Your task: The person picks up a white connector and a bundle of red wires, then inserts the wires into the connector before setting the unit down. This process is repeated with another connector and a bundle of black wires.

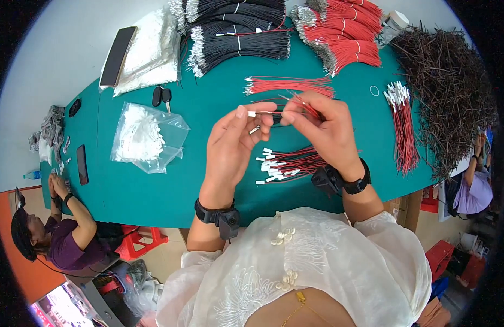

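Observation:
Over the middle of the table, my left hand pinches a small white connector between thumb and forefinger. A second small white connector shows by its lower fingers. My right hand is closed on several thin wires, red ones among them, with loose tips sticking up past the fingers. A wire runs between the two hands into the connector. Just below the hands lies a pile of red and black wires with white connectors. Beyond them rests a loose bundle of red wires.
Tied black wire bundles and red wire bundles lie at the back. A bag of white connectors, keys and a phone sit left. Connectored wires and a dark wire heap lie right. Another person sits left.

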Tool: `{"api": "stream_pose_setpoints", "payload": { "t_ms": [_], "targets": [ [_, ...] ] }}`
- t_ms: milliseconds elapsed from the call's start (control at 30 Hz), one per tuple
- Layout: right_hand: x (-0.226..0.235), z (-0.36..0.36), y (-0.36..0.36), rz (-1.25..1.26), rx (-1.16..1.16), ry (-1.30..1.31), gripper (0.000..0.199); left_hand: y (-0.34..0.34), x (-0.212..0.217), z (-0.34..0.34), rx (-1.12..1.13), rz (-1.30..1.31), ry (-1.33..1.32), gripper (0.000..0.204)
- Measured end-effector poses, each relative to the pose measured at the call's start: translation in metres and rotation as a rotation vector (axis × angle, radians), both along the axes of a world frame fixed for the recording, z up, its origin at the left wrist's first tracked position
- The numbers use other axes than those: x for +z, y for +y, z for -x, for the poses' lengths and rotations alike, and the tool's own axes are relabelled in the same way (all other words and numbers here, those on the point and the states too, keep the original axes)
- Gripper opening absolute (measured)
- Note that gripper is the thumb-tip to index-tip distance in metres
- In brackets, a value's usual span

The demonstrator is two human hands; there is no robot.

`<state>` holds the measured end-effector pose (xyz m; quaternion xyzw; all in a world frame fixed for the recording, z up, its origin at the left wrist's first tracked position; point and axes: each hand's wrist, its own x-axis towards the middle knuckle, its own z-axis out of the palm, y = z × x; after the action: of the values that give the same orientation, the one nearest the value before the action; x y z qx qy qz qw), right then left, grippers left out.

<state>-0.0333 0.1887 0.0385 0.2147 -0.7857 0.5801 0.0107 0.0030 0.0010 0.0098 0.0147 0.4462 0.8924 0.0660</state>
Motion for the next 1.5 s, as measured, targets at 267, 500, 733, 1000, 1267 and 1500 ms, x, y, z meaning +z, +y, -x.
{"api": "stream_pose_setpoints", "payload": {
  "t_ms": [267,500,733,1000,1267,1500],
  "targets": [
    [-0.005,-0.003,0.001,0.047,-0.028,-0.032,0.013,-0.003,-0.008,0.000,0.127,0.227,-0.007,0.024],
    [-0.004,-0.002,0.000,-0.056,-0.042,0.158,0.010,-0.002,-0.007,0.000,0.225,0.147,-0.033,0.019],
    [0.000,-0.004,-0.001,-0.075,-0.060,0.170,0.010,-0.004,-0.010,-0.001,0.214,0.138,-0.022,0.018],
    [0.001,-0.004,0.002,-0.092,-0.035,0.108,0.011,-0.004,-0.009,-0.002,0.227,0.182,-0.022,0.016],
    [0.002,-0.004,0.004,-0.111,-0.008,0.016,0.011,-0.004,-0.010,-0.003,0.215,0.179,0.013,0.017],
    [0.004,-0.005,0.004,-0.082,0.010,0.004,0.011,-0.003,-0.008,-0.003,0.212,0.152,-0.013,0.016]
  ]
}}
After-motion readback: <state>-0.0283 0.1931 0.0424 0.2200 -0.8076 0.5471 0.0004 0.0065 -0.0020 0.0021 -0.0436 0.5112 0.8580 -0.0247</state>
